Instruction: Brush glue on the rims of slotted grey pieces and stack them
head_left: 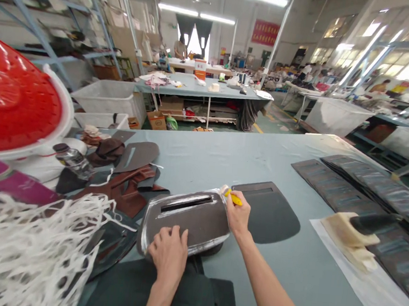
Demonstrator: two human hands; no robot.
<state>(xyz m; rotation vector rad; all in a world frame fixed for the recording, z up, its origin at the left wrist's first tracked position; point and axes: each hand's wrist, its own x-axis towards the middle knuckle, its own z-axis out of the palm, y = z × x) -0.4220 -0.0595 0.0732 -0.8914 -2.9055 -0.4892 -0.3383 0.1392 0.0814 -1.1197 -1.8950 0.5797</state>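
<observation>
A dark brown-grey panel (197, 225) with rounded corners and a long slot lies before me, raised on dark pieces. Wet-looking white material lines its edges and the slot. My left hand (169, 249) rests on its lower left part, fingers spread and pressing down. In my right hand (238, 212) is a small brush (234, 197) with a yellow handle; its whitish tip meets the panel's upper right corner. Just right of that hand lies a second dark panel (269, 213) with a narrow slot, flat on the blue-green table (211, 154).
White strips (29, 251) pile up at left, near brown scraps (124, 188), a purple bottle (11, 179) and a large red round object (13, 99). At right, a beige container with a black brush handle (372, 223) stands on white paper (375, 297), beside layered dark panels (347, 187).
</observation>
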